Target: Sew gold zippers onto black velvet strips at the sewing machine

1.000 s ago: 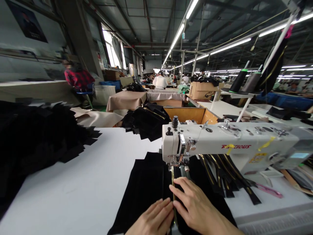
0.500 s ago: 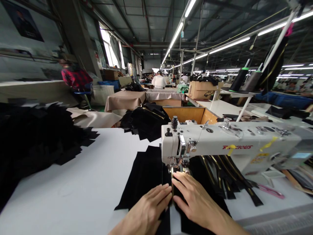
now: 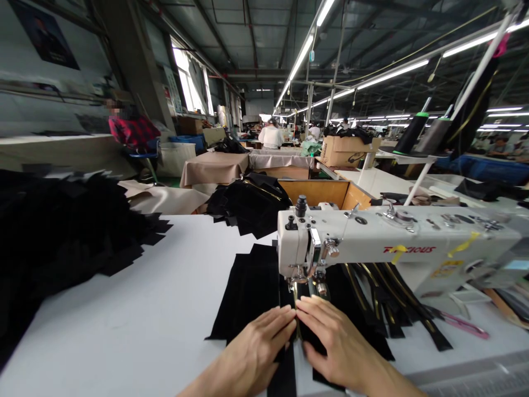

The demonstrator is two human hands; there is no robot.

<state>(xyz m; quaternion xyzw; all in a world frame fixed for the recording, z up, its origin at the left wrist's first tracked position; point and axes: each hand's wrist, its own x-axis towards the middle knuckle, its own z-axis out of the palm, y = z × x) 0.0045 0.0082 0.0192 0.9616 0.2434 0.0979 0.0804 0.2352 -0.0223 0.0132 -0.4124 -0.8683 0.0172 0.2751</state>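
A white sewing machine (image 3: pixel 397 251) stands on the white table (image 3: pixel 144 320). Black fabric (image 3: pixel 250 289) with a gold zipper strip lies under its presser foot (image 3: pixel 308 281). My left hand (image 3: pixel 258 344) presses flat on the fabric just left of the zipper line, fingers together and pointing at the foot. My right hand (image 3: pixel 336 339) presses the fabric on the right side of the line, fingertips close to the foot. The two hands almost touch at the fingertips.
A large pile of black cut pieces (image 3: pixel 61 237) covers the table's left side. More black pieces (image 3: pixel 248 204) sit behind the machine. Black zipper strips (image 3: pixel 392 303) fan out under the machine arm. Thread cones (image 3: pixel 413 135) stand at right. Other people work farther off.
The fabric has fed away from me through the presser foot, and both hands have followed it forward toward the foot. The camera view has shifted slightly.
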